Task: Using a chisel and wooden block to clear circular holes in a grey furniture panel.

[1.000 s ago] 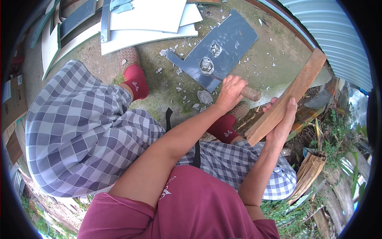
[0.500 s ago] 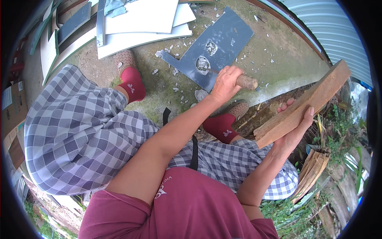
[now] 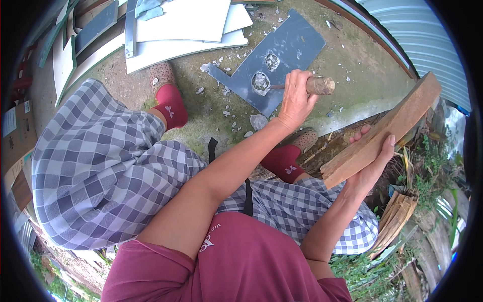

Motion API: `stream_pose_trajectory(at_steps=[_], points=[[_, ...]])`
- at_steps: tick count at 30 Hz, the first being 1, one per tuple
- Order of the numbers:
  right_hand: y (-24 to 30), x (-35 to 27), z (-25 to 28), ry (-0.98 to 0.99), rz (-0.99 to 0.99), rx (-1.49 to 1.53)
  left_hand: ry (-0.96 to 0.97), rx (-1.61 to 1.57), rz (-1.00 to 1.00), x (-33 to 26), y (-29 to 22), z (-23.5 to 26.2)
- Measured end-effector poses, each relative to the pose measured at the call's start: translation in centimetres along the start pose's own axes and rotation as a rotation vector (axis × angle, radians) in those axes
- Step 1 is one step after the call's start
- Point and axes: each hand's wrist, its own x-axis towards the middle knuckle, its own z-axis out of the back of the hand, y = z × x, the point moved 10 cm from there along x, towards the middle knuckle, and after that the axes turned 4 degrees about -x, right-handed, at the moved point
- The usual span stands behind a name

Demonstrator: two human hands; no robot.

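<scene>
My left hand (image 3: 298,100) is closed round a chisel with a thick round wooden handle (image 3: 320,85). Its thin metal shank points left, the tip at a ragged whitish hole (image 3: 261,82) in a dark grey panel (image 3: 293,43). A second, smaller broken hole (image 3: 271,62) lies just beyond it. The panel is flat on the ground, with a narrow strip jutting from its left side. In my right hand (image 3: 371,163) is a thick, rough wooden block (image 3: 385,128), held tilted up to the right, apart from the chisel.
Whitish chips and a larger pale lump (image 3: 258,121) lie on the concrete floor (image 3: 206,110). White boards (image 3: 178,22) are stacked at the far left, near a cardboard box (image 3: 17,132). Corrugated metal sheet (image 3: 412,30) stands far right. Split wood (image 3: 395,214) and plants lie on the right.
My left hand has shifted slightly up and right, and the chisel handle has swung up to lie more level. The right hand and block have barely moved.
</scene>
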Motion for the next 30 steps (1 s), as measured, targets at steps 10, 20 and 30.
stream_pose_trajectory(at_steps=[10,20,30], points=[[-0.5,-0.2,-0.2,-0.020,-0.036,0.003,-0.022,0.063,-0.001,-0.3,0.3,-0.3],[-1.9,-0.4,-1.0,0.050,-0.074,-0.048,-0.005,-0.056,0.134,0.8,2.4,-0.2],[0.6,-0.7,-1.8,0.048,0.104,-0.132,0.011,0.016,0.046,1.4,-0.4,-0.8]])
